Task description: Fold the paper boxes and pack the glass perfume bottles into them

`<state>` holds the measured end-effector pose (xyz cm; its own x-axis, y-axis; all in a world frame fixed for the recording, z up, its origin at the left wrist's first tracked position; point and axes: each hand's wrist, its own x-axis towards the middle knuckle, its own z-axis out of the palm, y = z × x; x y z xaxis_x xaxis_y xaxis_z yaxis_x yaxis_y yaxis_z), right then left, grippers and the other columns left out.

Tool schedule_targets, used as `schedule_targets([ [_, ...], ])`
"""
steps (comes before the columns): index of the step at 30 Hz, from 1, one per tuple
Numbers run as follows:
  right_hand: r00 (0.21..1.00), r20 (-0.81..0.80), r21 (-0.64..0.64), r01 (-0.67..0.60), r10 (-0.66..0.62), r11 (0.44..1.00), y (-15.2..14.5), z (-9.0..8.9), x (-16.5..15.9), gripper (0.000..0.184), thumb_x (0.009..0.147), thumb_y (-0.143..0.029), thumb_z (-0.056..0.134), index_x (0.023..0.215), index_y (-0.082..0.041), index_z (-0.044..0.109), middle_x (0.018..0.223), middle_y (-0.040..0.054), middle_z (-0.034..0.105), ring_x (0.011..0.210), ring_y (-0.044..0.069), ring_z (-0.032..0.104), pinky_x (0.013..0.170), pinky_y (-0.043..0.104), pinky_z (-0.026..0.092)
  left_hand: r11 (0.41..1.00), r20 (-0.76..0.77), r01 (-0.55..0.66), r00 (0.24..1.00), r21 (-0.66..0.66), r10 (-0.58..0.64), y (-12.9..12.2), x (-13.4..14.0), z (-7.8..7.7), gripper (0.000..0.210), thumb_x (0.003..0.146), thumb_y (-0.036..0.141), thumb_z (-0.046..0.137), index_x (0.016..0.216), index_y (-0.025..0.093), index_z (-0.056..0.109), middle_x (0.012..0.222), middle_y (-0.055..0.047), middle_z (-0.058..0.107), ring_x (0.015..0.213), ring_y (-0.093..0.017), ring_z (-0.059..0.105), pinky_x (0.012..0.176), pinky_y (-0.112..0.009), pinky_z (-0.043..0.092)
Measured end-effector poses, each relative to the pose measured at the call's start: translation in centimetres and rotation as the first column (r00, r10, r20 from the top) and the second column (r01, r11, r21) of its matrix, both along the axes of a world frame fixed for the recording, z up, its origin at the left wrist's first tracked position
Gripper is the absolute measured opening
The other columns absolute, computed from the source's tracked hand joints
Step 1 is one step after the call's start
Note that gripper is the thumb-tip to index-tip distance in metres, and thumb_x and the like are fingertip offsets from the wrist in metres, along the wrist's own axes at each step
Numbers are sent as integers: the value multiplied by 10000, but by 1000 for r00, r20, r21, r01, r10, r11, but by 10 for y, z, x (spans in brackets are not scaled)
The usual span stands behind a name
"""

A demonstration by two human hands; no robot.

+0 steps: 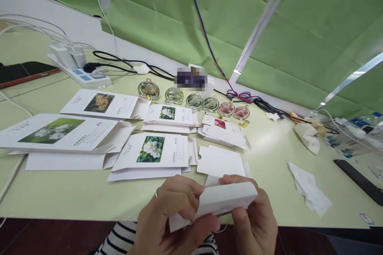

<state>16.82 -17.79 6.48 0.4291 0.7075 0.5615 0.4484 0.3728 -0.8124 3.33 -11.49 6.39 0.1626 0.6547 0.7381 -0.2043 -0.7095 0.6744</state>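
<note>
A white paper carton [229, 195] is held between a person's 2 hands above the front edge of the surface [275, 179]: the left hand's [167, 215] fingers clasp its left end, the right hand's [259, 219] fingers its right. Beyond, 6 round glass bottles [195, 101] form a row.

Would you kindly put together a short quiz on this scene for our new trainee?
1. True or false: the left hand and the right hand both hold the white box.
2. How many round bottles are lined up on the table?
3. On which hand does a ring show? A) left B) right C) neither

Key: 1. True. 2. Six. 3. A.
</note>
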Motion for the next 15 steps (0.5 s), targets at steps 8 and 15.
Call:
schedule_targets([
  [8,996,-94,3,11,-11,1000,4,-5,-4,214,948,-476,559,1050,-319,663,1069,14,693,936,190,662,778,305,542,999,-37,-38,999,22,39,1,1,0,255,809,109,725,892,213,507,775,33,623,870,-144,667,786,-232,605],
  [15,999,-38,6,29,-29,1000,3,-4,-3,280,950,-511,539,1105,-327,682,1073,10,693,967,194,650,794,305,524,990,39,-88,995,-111,93,-4,1,-6,317,835,318,738,1065,242,534,1025,-9,611,812,-146,727,697,-240,657],
])
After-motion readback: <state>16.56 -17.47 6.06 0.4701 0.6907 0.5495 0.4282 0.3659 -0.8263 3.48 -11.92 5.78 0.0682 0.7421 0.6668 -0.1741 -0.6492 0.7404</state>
